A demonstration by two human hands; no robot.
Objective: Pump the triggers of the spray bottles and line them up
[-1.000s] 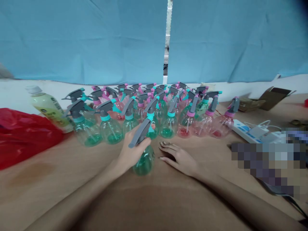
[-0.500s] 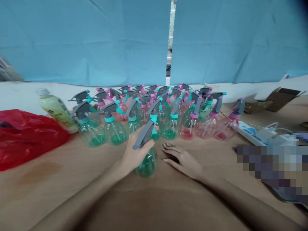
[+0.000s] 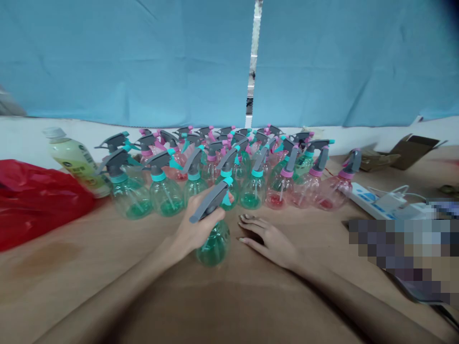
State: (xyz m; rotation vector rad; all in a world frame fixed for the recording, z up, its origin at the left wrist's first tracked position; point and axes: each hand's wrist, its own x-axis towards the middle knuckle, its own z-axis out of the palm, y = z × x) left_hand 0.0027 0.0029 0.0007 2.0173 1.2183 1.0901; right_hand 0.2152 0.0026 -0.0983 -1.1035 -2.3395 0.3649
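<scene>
My left hand is wrapped round the neck of a green spray bottle with a grey trigger head and teal collar. The bottle stands on the brown table, just in front of a crowd of several more spray bottles, green ones with teal collars to the left and pink ones to the right. My right hand lies flat on the table just right of the held bottle, fingers stretched out, holding nothing.
A red plastic bag lies at the left with a capped drink bottle leaning beside it. A white power strip with a cable and an open cardboard box sit at the right. A blue cloth hangs behind.
The view has shifted slightly. Both hands and the held bottle stay almost where they were.
</scene>
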